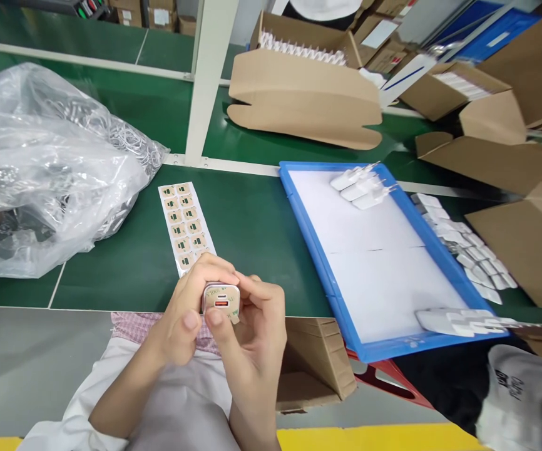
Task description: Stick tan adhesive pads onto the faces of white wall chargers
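A white charger plug [228,292] is held up at the table's front edge, its port face turned towards me. That face shows two ports, one with an orange-red inside, and a beige sticker with green marks around them. My left hand [181,319] curls around its left side, the thumb beside the face. My right hand [259,326] grips it from the right, with the thumb pressed on the lower left of the stickered face. Just behind my hands lies a white sheet of beige stickers [191,227], its near end partly covered by my fingers.
On the left is a clear plastic bag [59,163] of cables. To the right, a blue-rimmed tray [306,235] carries several white chargers [362,186]. More white chargers [468,244] lie beyond it. Behind stands an open cardboard box [303,88]. A person's sleeve [519,388] shows lower right.
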Tool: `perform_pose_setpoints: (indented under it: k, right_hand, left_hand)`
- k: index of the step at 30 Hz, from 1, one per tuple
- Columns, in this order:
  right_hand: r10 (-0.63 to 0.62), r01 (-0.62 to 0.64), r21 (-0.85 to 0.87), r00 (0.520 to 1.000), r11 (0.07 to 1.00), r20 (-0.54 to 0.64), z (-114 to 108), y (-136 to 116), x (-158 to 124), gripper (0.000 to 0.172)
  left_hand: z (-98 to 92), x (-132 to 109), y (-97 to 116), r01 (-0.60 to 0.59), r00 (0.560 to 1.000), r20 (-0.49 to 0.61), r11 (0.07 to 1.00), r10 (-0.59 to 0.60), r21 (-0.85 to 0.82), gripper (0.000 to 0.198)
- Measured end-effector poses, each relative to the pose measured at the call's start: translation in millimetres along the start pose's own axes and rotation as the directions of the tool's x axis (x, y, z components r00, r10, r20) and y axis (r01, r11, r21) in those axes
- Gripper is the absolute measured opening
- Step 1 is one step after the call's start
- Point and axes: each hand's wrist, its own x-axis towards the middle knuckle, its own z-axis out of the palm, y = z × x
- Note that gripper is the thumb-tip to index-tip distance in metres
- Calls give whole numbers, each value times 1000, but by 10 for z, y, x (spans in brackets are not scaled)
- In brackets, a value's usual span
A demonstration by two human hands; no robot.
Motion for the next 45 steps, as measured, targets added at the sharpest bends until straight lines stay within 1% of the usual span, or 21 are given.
perform_pose_setpoints:
  k: [3, 5, 7, 9, 12, 13, 14, 16, 17, 18, 20, 23, 26, 29, 31, 33, 37, 40, 42, 45]
  right_hand:
    - [-7, 4, 69, 999, 998, 40, -27, 32, 16, 27]
    - [5, -9, 89, 999, 996, 41, -47, 58, 33, 22]
    - [25, -30, 95, 999, 995, 46, -52, 69, 46, 20]
    - [30, -33, 64, 998, 997, 55, -37, 61, 57, 19]
    - [28, -24, -61, 997, 998, 66, 7, 36, 85, 24]
    - [25, -18, -95, 997, 995, 75, 19, 32, 100, 23]
    - [16, -7, -111, 996, 994, 86, 27, 33, 117, 18]
    - [-19, 31, -100, 993, 995, 115, 31, 47, 155, 6]
    - [-33, 44, -86, 992, 995, 119, 29, 59, 173, 8]
    - [-32, 40, -72, 993, 997, 110, 27, 72, 188, 13]
    - [3, -1, -29, 996, 1000, 88, 26, 96, 209, 21]
    - [59, -58, -16, 993, 998, 106, 42, 110, 223, 14]
    - [99, -87, -96, 986, 992, 132, 66, 97, 230, 26]
    - [111, -101, -72, 983, 992, 143, 70, 79, 229, 23]
    - [105, -103, -25, 986, 994, 133, 56, 78, 228, 24]
    - [107, -109, 6, 989, 994, 104, 37, 86, 234, 25]
    - [162, -165, 52, 985, 985, 58, 7, 123, 259, 33]
    - [184, -188, 100, 982, 977, 47, 8, 145, 263, 37]
    - [159, -161, 40, 986, 986, 56, 18, 148, 256, 33]
    - [92, -90, -133, 996, 987, 12, 33, 138, 246, 30]
  left_hand:
    - [11, -9, -7, -20, 1000, -24, 1000, 19, -10, 51]
    - [12, -22, -14, -16, 999, -34, 1000, 16, 5, 52]
    - [7, -46, -36, -17, 999, -44, 999, 18, 31, 55]
    - [-2, -81, -76, -31, 998, -51, 997, 35, 66, 59]
    - [-15, -131, -153, -60, 996, -54, 992, 66, 110, 67]
    - [-19, -142, -175, -66, 996, -58, 991, 73, 116, 69]
    - [-23, -150, -194, -72, 995, -65, 990, 80, 120, 71]
    - [-32, -156, -218, -86, 992, -85, 989, 96, 119, 73]
    - [-37, -155, -226, -93, 990, -91, 989, 103, 115, 73]
    - [-43, -152, -232, -95, 990, -96, 989, 106, 113, 73]
    - [-61, -143, -243, -92, 989, -102, 989, 104, 113, 74]
    - [-98, -123, -267, -101, 991, -65, 980, 114, 173, 75]
    - [-121, -105, -287, -147, 987, -19, 955, 158, 256, 74]
    - [-108, -101, -285, -164, 985, -18, 952, 174, 257, 68]
    - [-83, -103, -273, -146, 987, -27, 963, 156, 226, 67]
    - [-56, -104, -253, -100, 993, -40, 980, 109, 174, 67]
    - [-22, -85, -209, -13, 997, -76, 998, 17, 63, 60]
    - [-19, -65, -200, 7, 997, -80, 998, -2, 62, 60]
    - [-20, -61, -209, 9, 998, -70, 996, -3, 86, 63]
    - [-17, -71, -226, -11, 999, -38, 995, 15, 97, 65]
